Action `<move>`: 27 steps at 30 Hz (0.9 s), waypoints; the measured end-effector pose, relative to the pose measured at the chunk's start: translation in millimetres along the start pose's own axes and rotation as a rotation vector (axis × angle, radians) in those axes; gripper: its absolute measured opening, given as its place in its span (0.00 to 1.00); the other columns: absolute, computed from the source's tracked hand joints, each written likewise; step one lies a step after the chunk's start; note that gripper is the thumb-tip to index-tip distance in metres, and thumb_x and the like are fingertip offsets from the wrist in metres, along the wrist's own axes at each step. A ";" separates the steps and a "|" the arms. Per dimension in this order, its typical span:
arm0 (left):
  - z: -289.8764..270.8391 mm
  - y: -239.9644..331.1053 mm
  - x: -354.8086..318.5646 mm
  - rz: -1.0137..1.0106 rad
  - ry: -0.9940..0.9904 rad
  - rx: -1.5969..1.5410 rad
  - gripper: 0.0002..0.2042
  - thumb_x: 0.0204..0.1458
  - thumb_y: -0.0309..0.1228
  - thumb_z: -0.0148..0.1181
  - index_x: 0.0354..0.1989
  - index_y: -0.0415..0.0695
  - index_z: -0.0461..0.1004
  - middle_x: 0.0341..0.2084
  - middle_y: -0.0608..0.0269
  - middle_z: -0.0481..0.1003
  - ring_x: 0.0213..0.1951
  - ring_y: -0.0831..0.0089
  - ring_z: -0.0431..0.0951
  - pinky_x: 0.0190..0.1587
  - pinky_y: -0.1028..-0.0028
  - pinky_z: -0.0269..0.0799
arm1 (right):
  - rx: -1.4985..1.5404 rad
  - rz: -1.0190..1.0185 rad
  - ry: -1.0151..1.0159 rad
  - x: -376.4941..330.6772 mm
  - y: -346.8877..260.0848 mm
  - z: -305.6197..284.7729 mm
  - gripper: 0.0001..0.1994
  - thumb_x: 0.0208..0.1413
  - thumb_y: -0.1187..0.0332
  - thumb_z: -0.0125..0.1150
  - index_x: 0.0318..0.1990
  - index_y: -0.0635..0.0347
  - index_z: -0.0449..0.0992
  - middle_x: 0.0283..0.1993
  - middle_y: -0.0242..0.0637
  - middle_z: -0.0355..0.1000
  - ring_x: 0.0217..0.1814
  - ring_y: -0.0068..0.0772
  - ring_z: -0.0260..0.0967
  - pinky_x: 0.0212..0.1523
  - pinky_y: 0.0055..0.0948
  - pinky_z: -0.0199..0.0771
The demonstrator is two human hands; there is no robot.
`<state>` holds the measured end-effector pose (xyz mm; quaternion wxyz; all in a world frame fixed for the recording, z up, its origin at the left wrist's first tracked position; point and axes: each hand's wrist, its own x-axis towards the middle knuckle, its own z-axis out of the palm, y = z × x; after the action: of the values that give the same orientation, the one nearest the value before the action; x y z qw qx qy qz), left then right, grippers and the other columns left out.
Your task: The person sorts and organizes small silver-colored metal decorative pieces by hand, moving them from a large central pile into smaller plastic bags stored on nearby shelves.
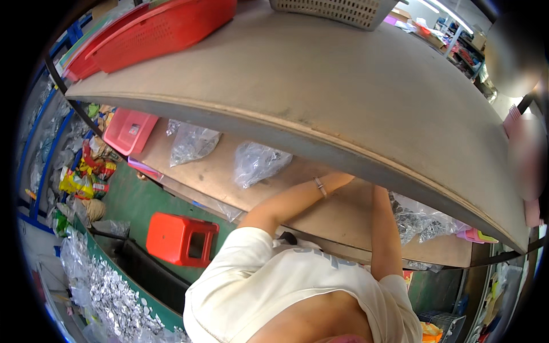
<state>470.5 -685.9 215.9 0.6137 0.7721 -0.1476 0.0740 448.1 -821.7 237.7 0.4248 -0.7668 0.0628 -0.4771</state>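
Observation:
Both my arms reach under the raised upper shelf, over the brown lower tabletop. Just past a bracelet, the back of my left hand shows, but its fingers vanish behind the shelf edge. My right forearm runs up to the same edge, which hides the right hand completely. Whatever the hands hold or touch is out of sight. Left of my left arm lies a clear plastic bag, with another clear bag farther left. Close by my right forearm is a clear bag of silvery pieces.
Red baskets and a grey basket stand on the upper shelf. A pink tray sits at the tabletop's left end. A red stool stands on the green floor. Many silvery pieces fill the lower left.

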 end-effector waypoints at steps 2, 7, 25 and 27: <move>-25.2 21.8 -27.4 0.036 -0.077 -0.027 0.06 0.40 0.20 0.55 0.29 0.36 0.72 0.32 0.55 0.69 0.37 0.61 0.68 0.41 0.64 0.63 | 0.058 -0.051 -0.047 -17.8 -28.3 10.4 0.13 0.44 0.79 0.53 0.41 0.67 0.69 0.37 0.44 0.70 0.40 0.38 0.67 0.43 0.29 0.64; -146.8 60.4 -97.8 0.770 0.589 0.161 0.13 0.33 0.19 0.60 0.31 0.38 0.71 0.32 0.52 0.66 0.40 0.59 0.66 0.43 0.62 0.61 | 0.236 -0.105 -0.264 -48.9 -79.4 82.0 0.13 0.44 0.79 0.53 0.41 0.67 0.69 0.37 0.44 0.70 0.40 0.38 0.67 0.43 0.29 0.64; -252.3 -15.4 -44.5 0.085 0.397 0.165 0.12 0.34 0.19 0.61 0.30 0.36 0.69 0.28 0.53 0.73 0.36 0.61 0.74 0.36 0.68 0.67 | 0.207 -0.050 -0.176 -10.6 -55.9 153.8 0.13 0.44 0.78 0.53 0.41 0.67 0.69 0.37 0.45 0.70 0.41 0.39 0.67 0.44 0.30 0.63; -253.4 -21.5 -28.0 0.125 0.560 0.034 0.11 0.35 0.18 0.59 0.30 0.36 0.68 0.23 0.54 0.70 0.28 0.66 0.71 0.30 0.70 0.64 | 0.210 -0.050 -0.178 -11.8 -58.5 149.0 0.13 0.44 0.78 0.54 0.41 0.67 0.69 0.37 0.45 0.70 0.41 0.39 0.66 0.44 0.30 0.63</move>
<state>467.8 -432.0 247.5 0.6118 0.7210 -0.0184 0.3248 540.7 -690.6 243.9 0.4947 -0.7586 -0.0444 -0.4216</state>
